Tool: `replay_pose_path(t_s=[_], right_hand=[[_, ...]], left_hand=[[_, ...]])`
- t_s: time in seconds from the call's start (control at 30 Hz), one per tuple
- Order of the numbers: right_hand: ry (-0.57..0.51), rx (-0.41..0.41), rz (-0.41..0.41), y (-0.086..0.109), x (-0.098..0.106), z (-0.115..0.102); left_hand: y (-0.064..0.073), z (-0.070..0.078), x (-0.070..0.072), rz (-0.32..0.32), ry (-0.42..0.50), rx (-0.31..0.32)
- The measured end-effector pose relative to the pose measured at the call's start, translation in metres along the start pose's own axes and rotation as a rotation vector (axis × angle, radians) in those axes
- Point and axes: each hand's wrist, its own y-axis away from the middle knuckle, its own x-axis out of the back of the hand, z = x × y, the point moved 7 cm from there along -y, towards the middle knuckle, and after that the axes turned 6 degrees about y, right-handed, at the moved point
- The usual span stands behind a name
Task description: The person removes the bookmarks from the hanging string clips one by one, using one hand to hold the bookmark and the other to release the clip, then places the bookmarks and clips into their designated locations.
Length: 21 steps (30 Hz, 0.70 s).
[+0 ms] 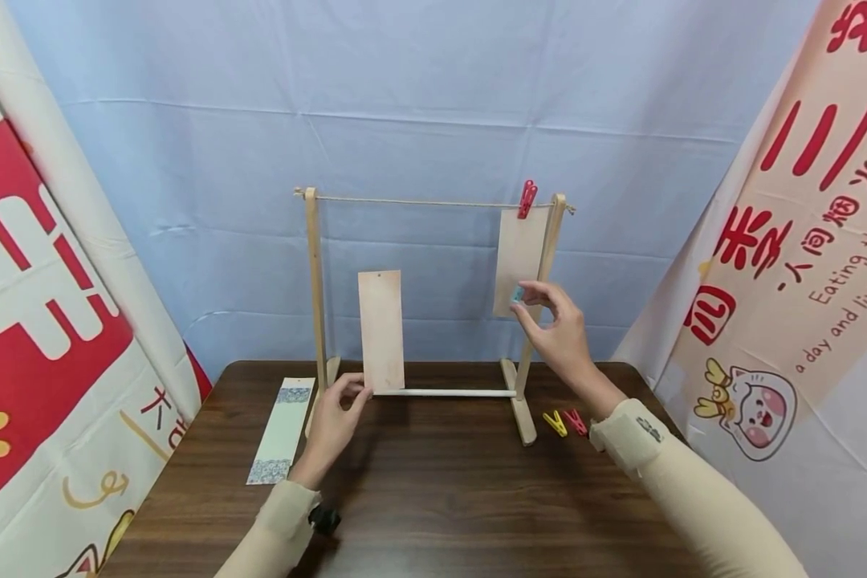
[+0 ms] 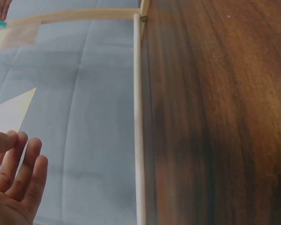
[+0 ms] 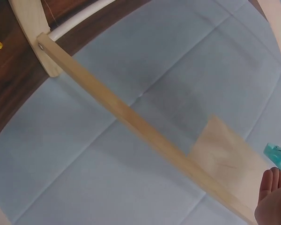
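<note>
The left hand (image 1: 335,413) pinched a beige card (image 1: 381,333) at its lower left corner between thumb and fingertips, the grip closed down to the card's thickness. The card stood nearly upright toward the left of the scene, just right of the frame's left post (image 1: 315,281), its top edge with a small hole below the cord (image 1: 419,201) and apart from it. The right hand (image 1: 558,329) was raised on the right, near the right post (image 1: 547,253); its thumb and a finger were drawn together on a small blue clip (image 1: 517,295), pinching it in front of the lower part of a hanging card (image 1: 514,249). That second beige card hung from the right end of the cord, where a red clip (image 1: 527,199) fastened its top. A white rod (image 1: 448,392) joined the two posts low down, at the far side of the dark wooden table (image 1: 433,498). To the left of the left hand, a pale card with blue patterned ends (image 1: 282,433) lay flat on the table. On the right, beyond the frame's foot, a yellow clip (image 1: 555,423) and a pink clip (image 1: 575,421) lay side by side. A light blue cloth (image 1: 419,96) hung at the far side.
</note>
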Motion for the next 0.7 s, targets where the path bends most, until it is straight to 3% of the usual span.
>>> replay_pose_path(t_s=[0.2,0.7], right_hand=[[-0.001,-0.022,-0.002,0.008,0.001,0.005],[0.000,-0.037,0.012,0.026,0.005,0.016]], left_hand=[[0.007,-0.006,0.004,-0.003,-0.026,0.060],[0.018,-0.014,0.020,0.008,-0.076,0.083]])
